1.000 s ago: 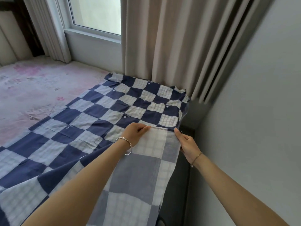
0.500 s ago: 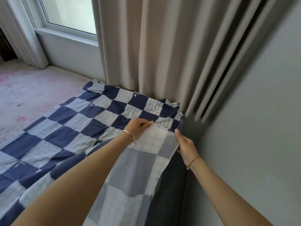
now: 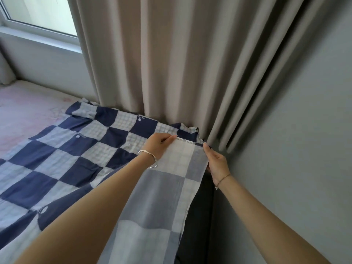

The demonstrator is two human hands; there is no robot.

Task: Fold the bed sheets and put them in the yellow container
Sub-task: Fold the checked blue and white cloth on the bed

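Head view. The right hand (image 3: 217,164) holds the right corner of the folded-over layer of the checked bed sheet (image 3: 76,159), its fingers mostly hidden behind the cloth. The left hand (image 3: 159,147), a bangle (image 3: 149,159) at its wrist, pinches the same hem. The sheet lies spread on the bed (image 3: 24,111), its near end cut off by the frame. A beige curtain (image 3: 171,63) touches the sheet's far edge, between window (image 3: 38,12) and grey wall (image 3: 304,130). The printed lettering (image 3: 142,117) beside a white dot is too small to read.

Beige curtains (image 3: 171,63), grey wall (image 3: 304,130), window (image 3: 38,12)
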